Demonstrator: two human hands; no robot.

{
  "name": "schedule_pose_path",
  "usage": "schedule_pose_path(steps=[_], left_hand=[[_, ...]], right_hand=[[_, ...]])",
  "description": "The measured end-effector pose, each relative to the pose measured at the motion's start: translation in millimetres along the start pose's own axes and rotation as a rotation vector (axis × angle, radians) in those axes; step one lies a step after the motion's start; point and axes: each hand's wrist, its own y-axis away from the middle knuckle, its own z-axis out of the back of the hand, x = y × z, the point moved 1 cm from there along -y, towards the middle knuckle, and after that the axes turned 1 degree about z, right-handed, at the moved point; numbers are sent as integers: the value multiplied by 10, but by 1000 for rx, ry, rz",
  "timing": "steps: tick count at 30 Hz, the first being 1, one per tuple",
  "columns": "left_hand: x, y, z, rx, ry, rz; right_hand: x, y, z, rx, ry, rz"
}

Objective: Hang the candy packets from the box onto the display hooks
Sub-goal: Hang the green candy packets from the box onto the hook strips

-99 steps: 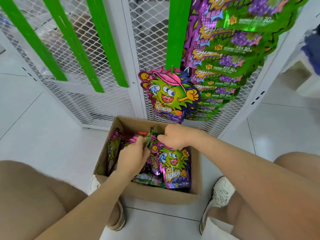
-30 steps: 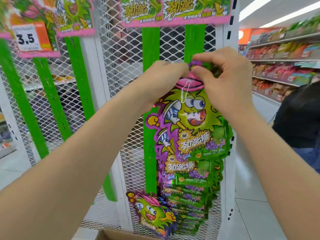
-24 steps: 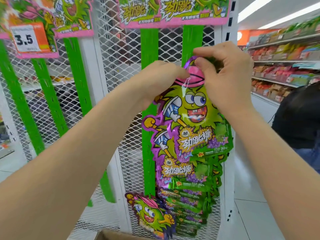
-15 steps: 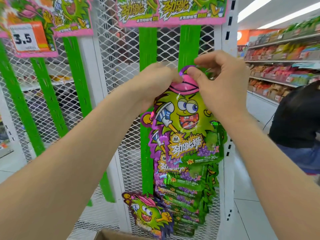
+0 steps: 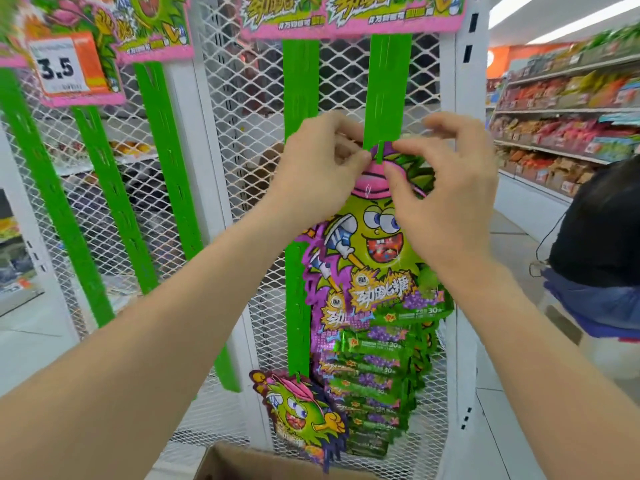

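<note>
White mesh rack, green hanging strips down it. Right strip carries a column of overlapping packets. Topmost candy packet: die-cut, glossy, green cartoon face, pink cap, purple border, yellow lettering, grape print. Its top sits at the strip's hook tab; can't tell if it is threaded on. Left hand pinches the packet's top edge left of the tab, fingers narrow. Right hand pinches the cap on the right, other fingers curled. Cardboard box corner at bottom.
</note>
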Motion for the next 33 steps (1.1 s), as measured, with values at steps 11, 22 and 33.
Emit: schedule_pose_path(steps=[11,22,33], left_hand=[[643,1175,-22,-70,-309,-386],[2358,3449,-632,1210,-351,585],[3178,4996,-1528,899,-443,975]], right_hand=[[665,1397,-135,688,-316,-74],[646,3584,-251,2029,135,-179],[474,4207,-399,2105,164,-166]])
